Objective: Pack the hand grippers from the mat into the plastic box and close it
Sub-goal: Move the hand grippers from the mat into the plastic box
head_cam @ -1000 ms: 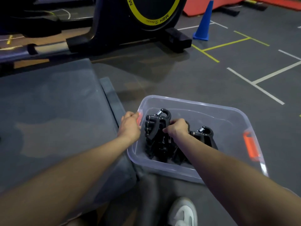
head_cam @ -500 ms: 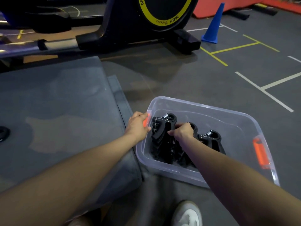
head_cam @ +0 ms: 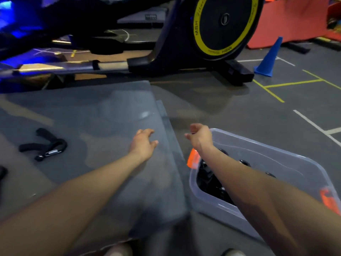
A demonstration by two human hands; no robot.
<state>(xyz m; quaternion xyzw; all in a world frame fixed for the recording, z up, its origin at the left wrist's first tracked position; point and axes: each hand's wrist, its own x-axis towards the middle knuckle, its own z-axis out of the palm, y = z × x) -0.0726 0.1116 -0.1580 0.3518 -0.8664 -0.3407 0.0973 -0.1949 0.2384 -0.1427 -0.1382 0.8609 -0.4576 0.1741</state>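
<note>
A clear plastic box (head_cam: 287, 161) with orange latches sits on the floor at the lower right, with several black hand grippers (head_cam: 208, 179) inside, partly hidden by my right forearm. My right hand (head_cam: 200, 136) hovers above the box's far left corner, fingers loosely apart, holding nothing. Over the grey mat (head_cam: 83, 130) my left hand (head_cam: 144, 142) is open and empty. One black hand gripper (head_cam: 43, 145) with foam handles lies on the mat at the left. Another dark object (head_cam: 2, 172) shows at the left edge.
A black exercise machine with a yellow-ringed flywheel (head_cam: 223, 24) stands behind the mat. A blue cone (head_cam: 268, 59) stands on the floor at the right, near yellow and white floor lines. Red mats (head_cam: 287, 21) lie far right. My shoes (head_cam: 120, 250) show at the bottom.
Both hands have left the box: my left let go of the rim and moved over the mat, my right came up out of the box, empty. The view swung left.
</note>
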